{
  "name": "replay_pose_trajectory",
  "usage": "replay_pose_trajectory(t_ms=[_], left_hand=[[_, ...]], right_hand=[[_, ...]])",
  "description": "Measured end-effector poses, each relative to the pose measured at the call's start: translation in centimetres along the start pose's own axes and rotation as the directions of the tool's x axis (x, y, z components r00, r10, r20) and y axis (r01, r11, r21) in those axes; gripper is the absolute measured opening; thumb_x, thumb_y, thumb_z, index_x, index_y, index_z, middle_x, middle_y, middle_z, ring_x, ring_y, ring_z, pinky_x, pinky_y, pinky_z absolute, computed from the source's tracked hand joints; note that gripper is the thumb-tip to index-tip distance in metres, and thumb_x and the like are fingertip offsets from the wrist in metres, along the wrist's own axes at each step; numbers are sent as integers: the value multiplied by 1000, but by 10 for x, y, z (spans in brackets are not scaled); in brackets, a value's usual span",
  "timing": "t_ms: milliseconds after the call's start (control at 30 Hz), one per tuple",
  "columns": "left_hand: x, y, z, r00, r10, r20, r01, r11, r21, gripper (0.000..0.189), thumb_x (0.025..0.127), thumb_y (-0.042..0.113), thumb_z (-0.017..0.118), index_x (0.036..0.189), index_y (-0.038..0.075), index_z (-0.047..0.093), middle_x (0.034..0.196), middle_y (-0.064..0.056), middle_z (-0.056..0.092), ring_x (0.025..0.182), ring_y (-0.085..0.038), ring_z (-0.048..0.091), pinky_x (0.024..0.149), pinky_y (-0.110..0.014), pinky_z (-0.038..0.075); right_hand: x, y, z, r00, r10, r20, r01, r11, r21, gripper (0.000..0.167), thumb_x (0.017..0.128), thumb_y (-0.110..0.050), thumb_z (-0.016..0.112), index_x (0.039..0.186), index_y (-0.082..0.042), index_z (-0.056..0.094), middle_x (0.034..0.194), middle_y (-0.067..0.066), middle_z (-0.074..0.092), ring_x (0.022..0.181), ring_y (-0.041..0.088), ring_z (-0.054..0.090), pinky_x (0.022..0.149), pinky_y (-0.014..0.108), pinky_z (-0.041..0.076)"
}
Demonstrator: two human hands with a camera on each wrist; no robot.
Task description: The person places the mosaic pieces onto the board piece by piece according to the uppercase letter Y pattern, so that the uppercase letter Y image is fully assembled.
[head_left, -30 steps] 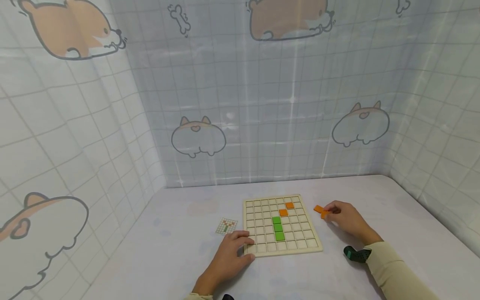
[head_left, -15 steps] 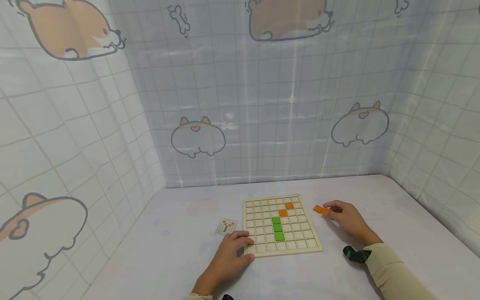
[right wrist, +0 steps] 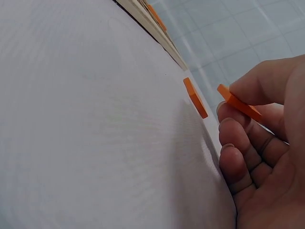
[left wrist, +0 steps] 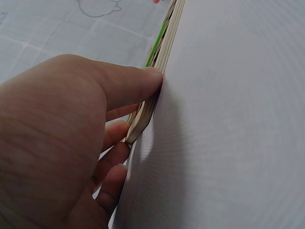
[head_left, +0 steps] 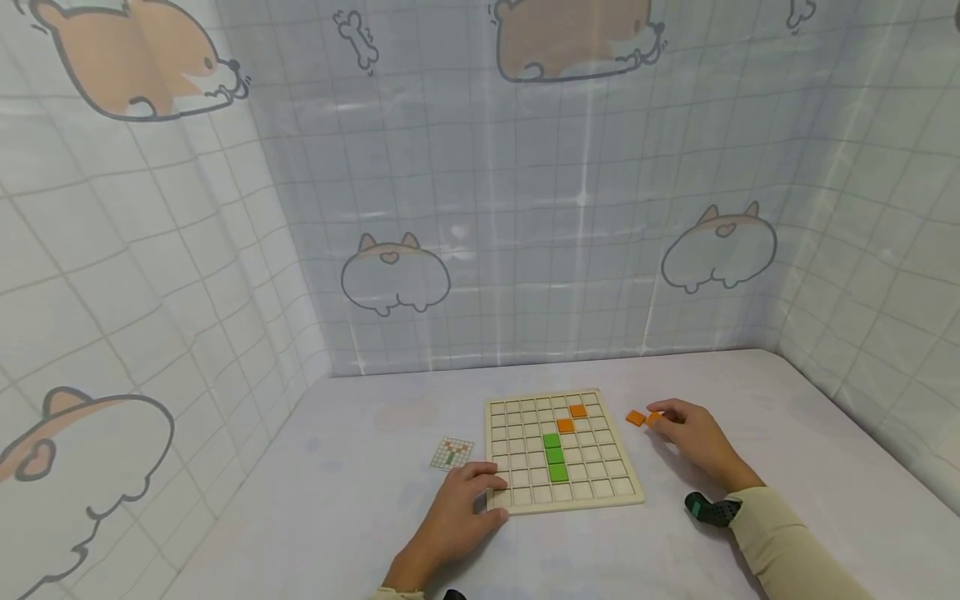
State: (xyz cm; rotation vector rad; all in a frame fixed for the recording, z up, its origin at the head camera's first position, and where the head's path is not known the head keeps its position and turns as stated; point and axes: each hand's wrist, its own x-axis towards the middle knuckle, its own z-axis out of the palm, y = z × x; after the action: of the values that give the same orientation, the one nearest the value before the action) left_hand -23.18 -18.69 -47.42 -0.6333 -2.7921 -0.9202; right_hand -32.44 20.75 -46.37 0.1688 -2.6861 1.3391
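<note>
My right hand (head_left: 696, 437) pinches an orange square tile (right wrist: 237, 102) between thumb and fingers, right of the board. A second orange tile (head_left: 636, 417) lies flat on the table just left of those fingertips. The pale wooden grid board (head_left: 517, 493) holds a column of three green tiles (head_left: 554, 456) and two orange tiles, one orange tile (head_left: 566, 426) above the column and another orange tile (head_left: 578, 411) further up to the right. My left hand (head_left: 453, 512) holds the board's near left corner, thumb on the front edge, fingers over the left side.
A small pattern card (head_left: 452, 452) with a coloured grid lies left of the board. White tabletop (head_left: 360, 492) surrounds these things. A sheet printed with cartoon dogs (head_left: 397, 279) stands behind and at both sides. A dark wrist device (head_left: 708, 510) sits at the right cuff.
The right hand has drawn its orange tile away from the other one, leaving a gap between them where they overlapped before. The left hand and board stay put.
</note>
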Motion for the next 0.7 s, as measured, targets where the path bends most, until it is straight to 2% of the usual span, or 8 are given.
replay_pose_trajectory(t_ms=[167, 300, 567, 700], left_hand=[[0, -1, 1, 1000, 7, -3, -7, 1000, 3, 29, 87, 33, 74, 113, 21, 72, 135, 1, 57, 125, -28, 49, 104, -52, 39], [0, 0, 0, 1000, -1, 5, 1, 1000, -9, 28, 88, 33, 74, 113, 21, 72, 136, 0, 56, 126, -28, 48, 104, -53, 39], [1, 1, -1, 1000, -14, 16, 15, 1000, -17, 28, 88, 33, 74, 114, 21, 72, 136, 0, 56, 127, -28, 47, 105, -54, 38], [1, 0, -2, 1000, -8, 15, 8, 1000, -21, 29, 88, 32, 75, 114, 21, 72, 136, -1, 56, 126, -29, 47, 105, -54, 38]], right_hand=[[2, 1, -1, 999, 36, -1, -36, 995, 91, 40, 98, -23, 61, 131, -2, 61, 91, 7, 60, 79, 20, 53, 65, 29, 44], [4, 1, 0, 998, 70, 3, -70, 977, 200, 44, 98, -26, 63, 133, 0, 57, 87, 9, 58, 76, 20, 54, 64, 29, 47], [8, -7, 9, 992, 125, -18, -114, 950, 289, 48, 99, -35, 63, 128, 2, 54, 108, 14, 67, 85, 18, 62, 69, 27, 53], [11, -14, 15, 988, 152, -5, -138, 914, 382, 45, 99, -31, 64, 126, 4, 54, 110, 14, 69, 87, 16, 64, 71, 26, 54]])
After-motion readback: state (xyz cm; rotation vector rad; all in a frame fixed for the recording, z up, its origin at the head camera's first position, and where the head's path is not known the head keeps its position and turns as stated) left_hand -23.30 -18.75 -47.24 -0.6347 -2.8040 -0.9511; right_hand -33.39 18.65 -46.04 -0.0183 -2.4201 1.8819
